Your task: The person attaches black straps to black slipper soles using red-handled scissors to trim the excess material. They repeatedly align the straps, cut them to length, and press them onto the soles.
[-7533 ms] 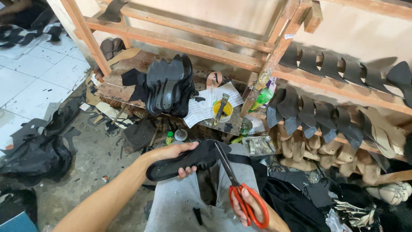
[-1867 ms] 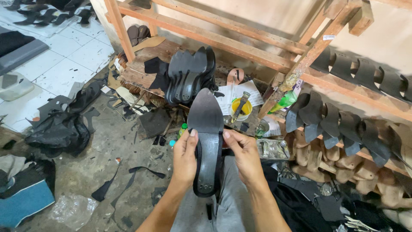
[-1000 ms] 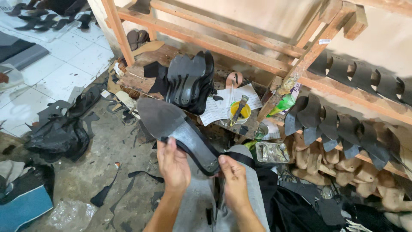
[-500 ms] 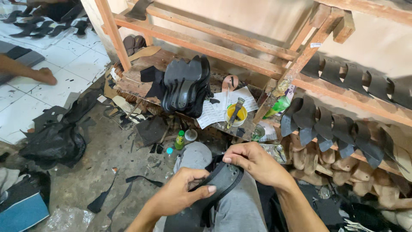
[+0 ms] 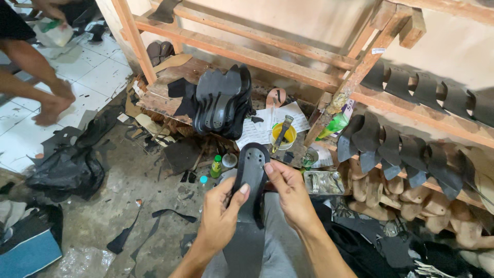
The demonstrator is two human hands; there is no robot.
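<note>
Left hand: your left hand (image 5: 218, 219) is closing around the near half of the black sole piece (image 5: 250, 177), thumb pressing on its top face.
Right hand: your right hand (image 5: 290, 193) is gripping the sole piece's right edge, thumb tip resting near the rounded end.
Sole piece: you are holding it above your lap, rounded end pointing away, toward the yellow glue pot (image 5: 283, 135).
Risk, slip: only your fingertips are pinching that far end, so it could be twisting loose and dropping onto the littered floor (image 5: 139, 206).
Risk, spill: the pot is standing just beyond the sole's tip; pushing forward could be knocking it over the papers (image 5: 262, 128).
</note>
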